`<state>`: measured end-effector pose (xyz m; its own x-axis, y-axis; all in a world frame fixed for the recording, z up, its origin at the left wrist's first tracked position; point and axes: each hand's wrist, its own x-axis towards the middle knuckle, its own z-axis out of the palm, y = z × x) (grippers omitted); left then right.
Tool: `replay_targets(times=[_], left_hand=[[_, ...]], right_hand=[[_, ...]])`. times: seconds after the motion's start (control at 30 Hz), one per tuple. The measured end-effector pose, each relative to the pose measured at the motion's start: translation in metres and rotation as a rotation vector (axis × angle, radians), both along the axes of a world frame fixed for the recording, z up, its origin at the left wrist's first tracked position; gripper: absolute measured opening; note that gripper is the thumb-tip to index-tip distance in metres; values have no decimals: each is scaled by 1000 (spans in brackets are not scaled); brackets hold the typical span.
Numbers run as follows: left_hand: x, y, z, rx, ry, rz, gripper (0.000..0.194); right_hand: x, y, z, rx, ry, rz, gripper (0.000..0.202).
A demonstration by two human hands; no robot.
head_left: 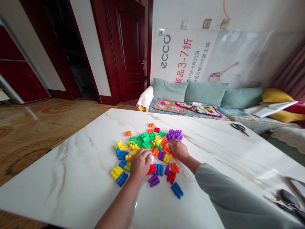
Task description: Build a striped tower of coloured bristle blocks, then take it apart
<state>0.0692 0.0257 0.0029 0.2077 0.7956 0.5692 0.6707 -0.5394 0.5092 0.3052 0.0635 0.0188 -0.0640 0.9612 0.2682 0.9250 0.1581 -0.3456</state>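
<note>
Colourful plastic pieces lie spread over the middle of a white marbled table. My left hand [141, 163] is over the near left part of the pile, fingers curled, beside a white piece [152, 159] and a red piece [152, 169]; what its fingers hold, if anything, is hidden. At the pile's right side my right hand [177, 149] has its fingers bent together by orange pieces, just below a standing purple cluster [174, 134]. Green pieces [144, 140] fill the pile's centre. Yellow pieces [117, 172] and blue pieces [177, 190] lie along the near side.
Black scissors [239, 128] rest near the far right edge of the table [78, 159]. A phone [296, 186] and dark items [288, 198] are at the near right. Behind the table stands a sofa with green cushions [206, 92].
</note>
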Motion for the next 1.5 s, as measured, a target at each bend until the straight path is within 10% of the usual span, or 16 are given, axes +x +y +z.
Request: replay_targets(times=[0.27, 0.5, 0.83, 1.5], left_hand=[[-2, 0, -3, 37, -11, 4, 20], [-1, -1, -3, -16, -69, -23, 21], [0, -5, 4, 57, -142, 9, 22], [1, -3, 2, 64, -184, -14, 21]], right_hand=[[2, -13, 15, -12, 49, -16, 33], [-23, -55, 60, 13, 56, 269, 23], [-50, -86, 22, 71, 37, 414, 33], [-62, -54, 33, -116, -240, 216, 23]])
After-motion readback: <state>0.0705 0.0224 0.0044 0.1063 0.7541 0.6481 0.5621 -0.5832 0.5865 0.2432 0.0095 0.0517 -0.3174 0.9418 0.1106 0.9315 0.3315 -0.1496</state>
